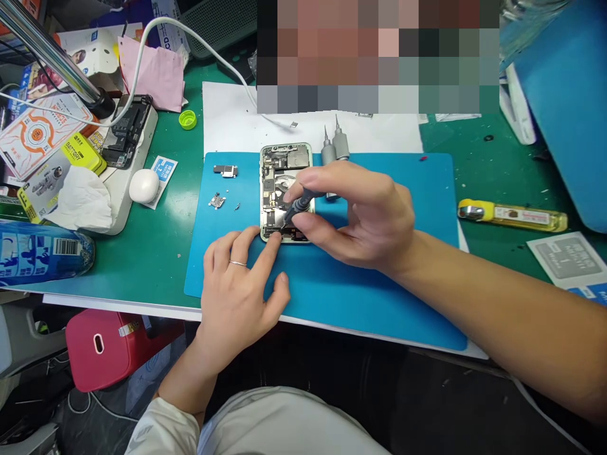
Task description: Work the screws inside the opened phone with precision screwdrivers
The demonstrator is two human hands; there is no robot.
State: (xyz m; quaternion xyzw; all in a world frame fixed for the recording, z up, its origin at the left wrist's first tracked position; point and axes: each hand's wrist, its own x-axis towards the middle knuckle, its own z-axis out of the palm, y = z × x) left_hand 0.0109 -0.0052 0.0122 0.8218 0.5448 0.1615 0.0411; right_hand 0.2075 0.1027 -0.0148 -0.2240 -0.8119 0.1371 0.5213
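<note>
An opened smartphone (269,183) lies on the blue mat (379,284), its inner boards and metal shields bare. My right hand (360,218) is closed round a dark grey screwdriver (298,203), whose tip points down at the phone's lower part. My left hand (241,287) rests with fingers spread at the phone's bottom edge, the index fingertip touching it. A ring is on one finger. Two more grey screwdrivers (328,151) lie just behind the phone. Left of it are a small metal bracket (226,170), a silver plate (217,201) and tiny parts.
At left stand a blue can (45,253), a white earbud case (144,186) and a white power strip (126,199) among boxes. A white cable (190,35) arcs overhead. A yellow cutter (512,215) lies at right. The table's front edge runs below the mat.
</note>
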